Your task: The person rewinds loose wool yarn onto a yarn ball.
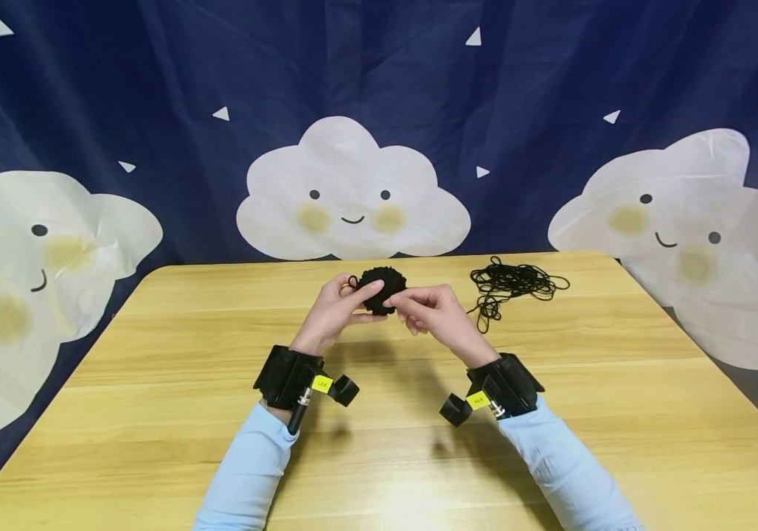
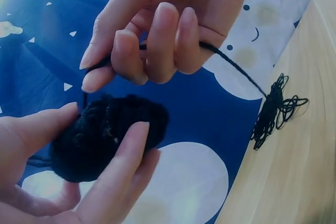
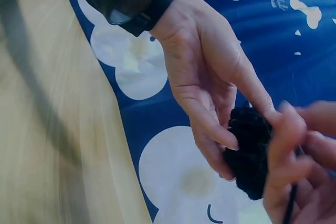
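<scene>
Ball [image 1: 395, 279]: you are holding it up over the far part of the table [image 1: 386, 472], roughly midway between left and right
Left hand [image 1: 330, 311]: it is gripping the ball, the thumb lying across one side and the fingers bracing the other
Right hand [image 1: 437, 308]: it is pinching the strand [image 2: 237, 68] between thumb and forefinger just beside the ball, the other fingers curling loosely over the line
Strand path: it is running from the ball up to your pinch, passing inside the curled fingers, then leading off to the pile [image 1: 518, 282]
Pile: black yarn is lying in tangled loops on the table, far and to the right, well apart from the ball
Loop [image 2: 39, 161]: a short bit of yarn is sticking out at the ball's left; whether it is a loose end, you cannot tell from here
Step in hand: you are apparently winding yarn onto the ball, with plenty of loose yarn waiting
Next move: going round again would be calling for light, even tension from your right hand, while your left is easing its fingers just enough for the strand to be slipping under
Watch: loops in the pile could be snagging as you are drawing yarn off
</scene>
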### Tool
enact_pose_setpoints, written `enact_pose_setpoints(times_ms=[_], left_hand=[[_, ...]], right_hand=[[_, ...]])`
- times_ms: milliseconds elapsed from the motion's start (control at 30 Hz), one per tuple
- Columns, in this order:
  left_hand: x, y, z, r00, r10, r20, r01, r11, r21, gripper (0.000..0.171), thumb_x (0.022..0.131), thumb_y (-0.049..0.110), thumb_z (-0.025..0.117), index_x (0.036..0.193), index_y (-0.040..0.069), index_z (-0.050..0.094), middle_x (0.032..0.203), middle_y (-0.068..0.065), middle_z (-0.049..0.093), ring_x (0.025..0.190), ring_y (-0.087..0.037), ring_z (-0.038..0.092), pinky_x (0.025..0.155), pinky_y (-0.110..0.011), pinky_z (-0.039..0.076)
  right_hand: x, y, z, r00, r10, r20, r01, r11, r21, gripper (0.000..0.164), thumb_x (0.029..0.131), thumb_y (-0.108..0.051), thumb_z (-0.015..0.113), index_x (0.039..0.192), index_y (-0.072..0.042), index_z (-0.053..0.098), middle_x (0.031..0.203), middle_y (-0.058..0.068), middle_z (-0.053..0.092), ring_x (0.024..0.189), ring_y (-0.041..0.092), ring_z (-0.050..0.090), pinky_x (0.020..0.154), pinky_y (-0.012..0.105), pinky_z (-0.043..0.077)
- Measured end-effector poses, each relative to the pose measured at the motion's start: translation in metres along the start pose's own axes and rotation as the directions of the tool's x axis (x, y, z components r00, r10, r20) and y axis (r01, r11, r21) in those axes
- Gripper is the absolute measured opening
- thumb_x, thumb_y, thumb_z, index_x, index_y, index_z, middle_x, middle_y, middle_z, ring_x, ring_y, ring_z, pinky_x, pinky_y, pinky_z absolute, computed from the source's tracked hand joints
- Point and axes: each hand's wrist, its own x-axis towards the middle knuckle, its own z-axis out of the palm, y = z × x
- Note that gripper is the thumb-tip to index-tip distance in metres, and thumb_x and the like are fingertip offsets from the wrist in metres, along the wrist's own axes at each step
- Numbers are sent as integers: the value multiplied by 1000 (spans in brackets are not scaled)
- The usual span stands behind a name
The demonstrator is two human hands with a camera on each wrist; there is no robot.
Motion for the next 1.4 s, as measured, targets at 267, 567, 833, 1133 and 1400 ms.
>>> enact_pose_setpoints(times_ms=[267, 567, 833, 1133, 1400], left_hand=[[-6, 10, 6, 998, -7, -63, 4, 999, -48, 30, 86, 16, 59, 88, 8, 30, 81, -6, 52, 99, -25, 56, 77, -37, 52], [-8, 12, 4, 1000, -10, 9, 11, 999, -42, 41, 90, 16, 54, 126, 5, 37, 122, -20, 46, 110, -32, 50, 79, -39, 51], [-8, 12, 4, 997, -24, 67, 21, 999, 43, 29, 88, 22, 56, 108, 2, 48, 118, -15, 48, 102, -26, 52, 78, -41, 51], [-11, 13, 3, 988, -65, 142, 49, 993, 108, 39, 89, 22, 54, 123, 4, 47, 122, -13, 47, 98, -22, 55, 67, -29, 51], [-11, 12, 1, 981, -71, 183, 52, 993, 107, 36, 86, 14, 59, 116, -5, 51, 107, -12, 54, 84, -15, 57, 61, -23, 52]], right_hand=[[0, 6, 0, 981, -4, 192, 18, 997, -70, 22, 90, -17, 53, 91, 1, 66, 69, 1, 63, 53, 14, 53, 51, 28, 45], [4, 16, -3, 976, 54, 209, -36, 996, -87, 22, 92, -14, 49, 92, 3, 64, 68, 0, 59, 55, 11, 52, 53, 22, 43], [5, 20, -8, 970, 115, 216, -103, 992, -67, 21, 93, -12, 46, 95, 5, 58, 71, 4, 55, 57, 12, 49, 54, 21, 40], [8, 28, -13, 968, 176, 176, -174, 984, -31, 19, 92, -5, 40, 86, 6, 54, 64, 2, 50, 56, 11, 44, 53, 20, 39], [9, 25, -19, 968, 224, 115, -237, 965, 110, 24, 97, -15, 36, 85, 0, 51, 66, 2, 43, 57, 11, 42, 53, 20, 36]])
